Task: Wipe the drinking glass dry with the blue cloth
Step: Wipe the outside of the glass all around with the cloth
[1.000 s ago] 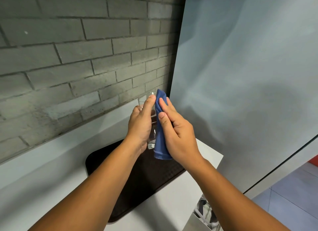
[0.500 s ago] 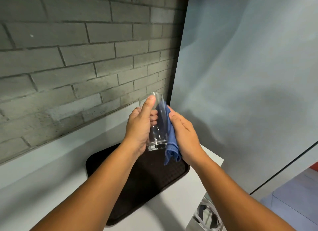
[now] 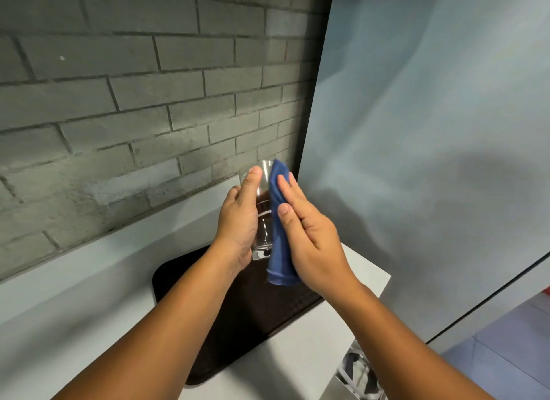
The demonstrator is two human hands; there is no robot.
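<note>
A clear drinking glass (image 3: 263, 218) is held upright in the air above the tray. My left hand (image 3: 239, 221) wraps its left side, with the thumb up near the rim. The blue cloth (image 3: 279, 250) lies folded along the glass's right side, from the rim down past the base. My right hand (image 3: 309, 233) presses the cloth flat against the glass with its fingers stretched upward. Part of the glass is hidden behind the cloth and fingers.
A dark brown tray (image 3: 238, 319) lies on the white counter (image 3: 89, 295) below my hands. A grey brick wall (image 3: 134, 102) rises behind, and a tall pale blue-grey panel (image 3: 431, 131) stands close on the right. Past the counter's right edge sits a metal rack (image 3: 357, 373).
My right hand with the cloth slid down and behind the glass, then came back up over its right side. The left hand kept its hold on the glass.
</note>
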